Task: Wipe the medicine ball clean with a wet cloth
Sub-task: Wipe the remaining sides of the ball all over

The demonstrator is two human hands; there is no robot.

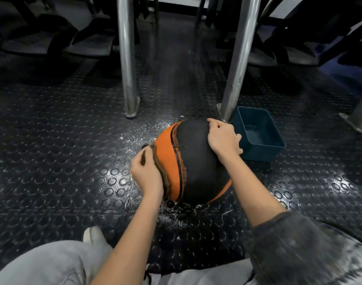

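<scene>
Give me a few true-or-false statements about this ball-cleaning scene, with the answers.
1. The left hand holds a brown cloth against the orange side of the medicine ball. True.
2. The right hand is dipping into the blue plastic tub. False: it rests on the ball's black upper part, outside the tub.
3. The tub stands on the studded floor just to the right of the ball. True.
4. The floor around the ball is dry. False: glistening wet splashes show in front of and behind the ball.
</scene>
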